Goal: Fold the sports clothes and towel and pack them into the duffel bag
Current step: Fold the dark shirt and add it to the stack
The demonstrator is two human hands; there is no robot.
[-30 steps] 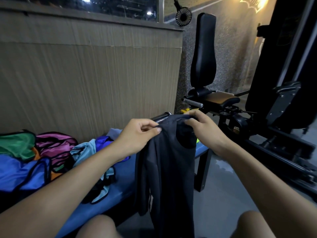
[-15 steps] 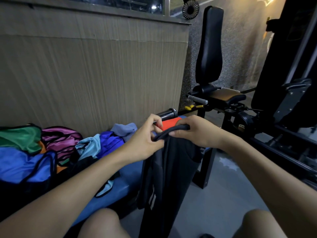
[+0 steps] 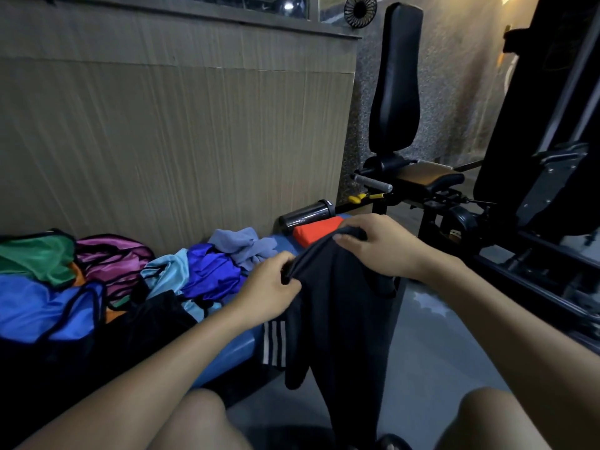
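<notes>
While left hand (image 3: 271,280) and right hand (image 3: 376,245) each pinch the black garment (image 3: 337,306) top edge, folding is underway; next, lay it flat on the table (image 3: 233,349).

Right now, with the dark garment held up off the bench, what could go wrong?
The black garment hangs from the left hand and right hand past the blue bench edge, so its hem may drag on the floor. Laying it down could disturb the unfolded clothes pile or nudge the bottle.
</notes>
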